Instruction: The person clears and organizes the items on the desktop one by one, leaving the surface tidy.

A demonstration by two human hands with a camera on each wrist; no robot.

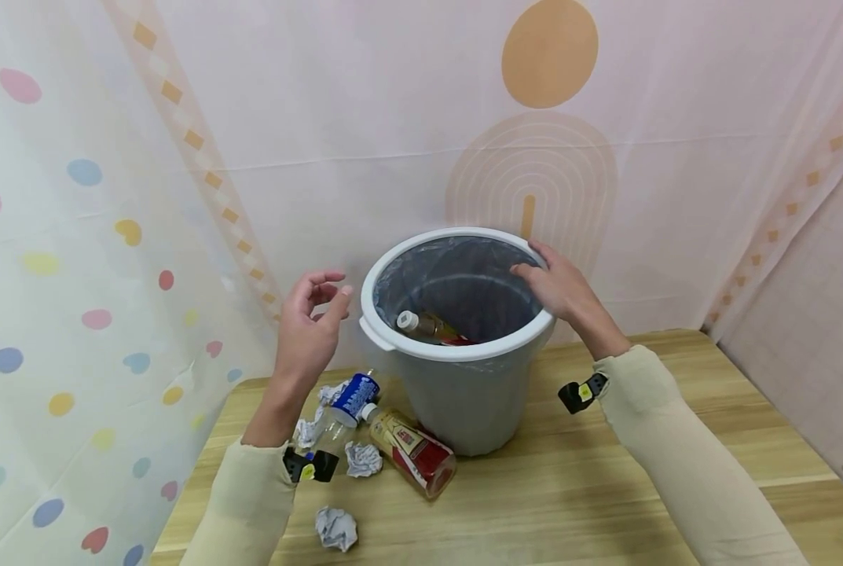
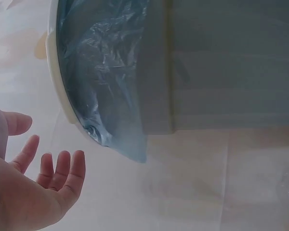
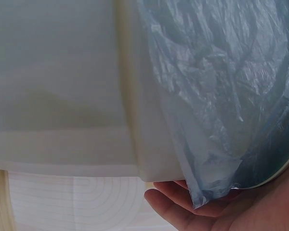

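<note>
A grey bin (image 1: 463,401) with a white rim (image 1: 456,352) stands on the wooden table (image 1: 605,472), lined with a bluish plastic bag (image 1: 456,275). A brown bottle (image 1: 428,325) with a white cap lies inside. My right hand (image 1: 551,284) sits on the rim's far right, fingers curled over it onto the bag. In the right wrist view the bag (image 3: 221,96) hangs over the fingers (image 3: 183,207). My left hand (image 1: 311,314) hovers empty just left of the rim, fingers loosely bent. The left wrist view shows this hand (image 2: 33,187) apart from the bin (image 2: 221,62).
Left of the bin's foot lie a blue-labelled plastic bottle (image 1: 350,401), a red-labelled bottle (image 1: 414,454) and crumpled paper balls (image 1: 362,459) (image 1: 336,527). Patterned curtains close in behind and on both sides. The table edge runs near the left papers.
</note>
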